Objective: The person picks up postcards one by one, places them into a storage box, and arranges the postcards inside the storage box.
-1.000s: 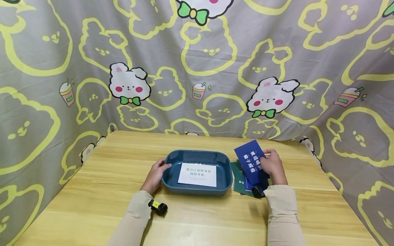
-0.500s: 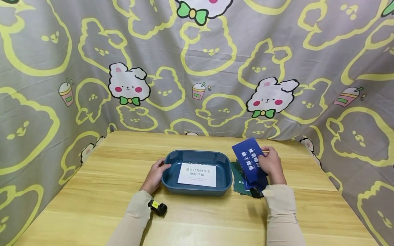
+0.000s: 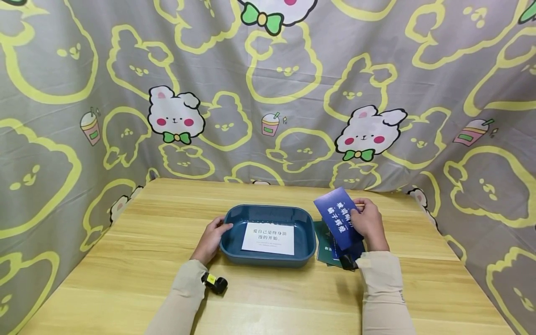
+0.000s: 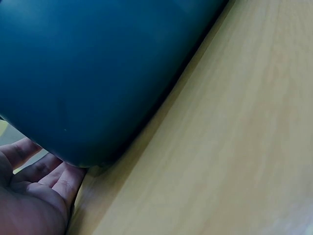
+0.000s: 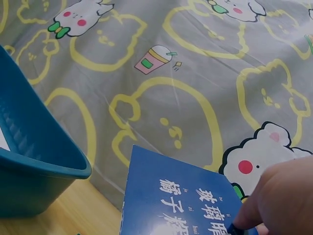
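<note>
A dark teal plastic basin (image 3: 268, 261) stands on the table, with a white printed card (image 3: 268, 238) lying flat inside. My left hand (image 3: 211, 239) holds the basin at its left end, thumb at the rim; the left wrist view has the fingers (image 4: 66, 183) against the outer wall. My right hand (image 3: 370, 224) pinches a blue card (image 3: 338, 218) with white characters by its right edge, tilted up over a pile. Beneath it, green cards (image 3: 324, 242) and other blue cards lie overlapped on the table, partly hidden by the held card and wrist.
The wooden table (image 3: 268, 302) runs back to a grey curtain (image 3: 234, 70) with yellow cartoon outlines. A black wrist camera (image 3: 215, 282) sits on the left sleeve, another (image 3: 348, 261) at the right wrist. The card pile lies close against the basin's right end.
The held blue card has shifted slightly left and up with my right hand, and its face catches more light now. My left hand, the basin and the white card stay put.
</note>
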The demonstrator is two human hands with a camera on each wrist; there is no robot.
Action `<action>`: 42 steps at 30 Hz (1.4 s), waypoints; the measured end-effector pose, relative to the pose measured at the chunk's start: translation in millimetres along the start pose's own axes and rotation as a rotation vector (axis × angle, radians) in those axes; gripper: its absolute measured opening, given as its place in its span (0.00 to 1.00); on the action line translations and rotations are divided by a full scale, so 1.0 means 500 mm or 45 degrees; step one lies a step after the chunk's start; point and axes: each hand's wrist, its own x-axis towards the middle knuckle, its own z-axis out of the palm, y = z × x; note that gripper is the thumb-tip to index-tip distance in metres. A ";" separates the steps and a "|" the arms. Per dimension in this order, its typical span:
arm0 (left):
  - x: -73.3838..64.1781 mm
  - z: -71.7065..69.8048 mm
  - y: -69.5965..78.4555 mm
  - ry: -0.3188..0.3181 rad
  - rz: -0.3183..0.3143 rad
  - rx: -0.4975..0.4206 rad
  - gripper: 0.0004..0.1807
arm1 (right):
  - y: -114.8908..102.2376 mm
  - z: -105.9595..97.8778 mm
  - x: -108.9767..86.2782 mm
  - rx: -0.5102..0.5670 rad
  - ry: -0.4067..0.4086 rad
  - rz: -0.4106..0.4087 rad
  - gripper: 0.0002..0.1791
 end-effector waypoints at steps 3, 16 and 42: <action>-0.001 0.001 0.002 0.000 -0.004 -0.001 0.21 | -0.002 0.001 0.000 -0.001 0.014 0.006 0.20; -0.002 0.002 0.001 0.002 0.014 0.003 0.21 | -0.011 0.002 0.000 -0.037 0.027 -0.030 0.22; 0.046 -0.008 -0.061 0.051 0.030 -0.015 0.22 | -0.020 0.007 -0.001 -0.020 0.049 -0.059 0.21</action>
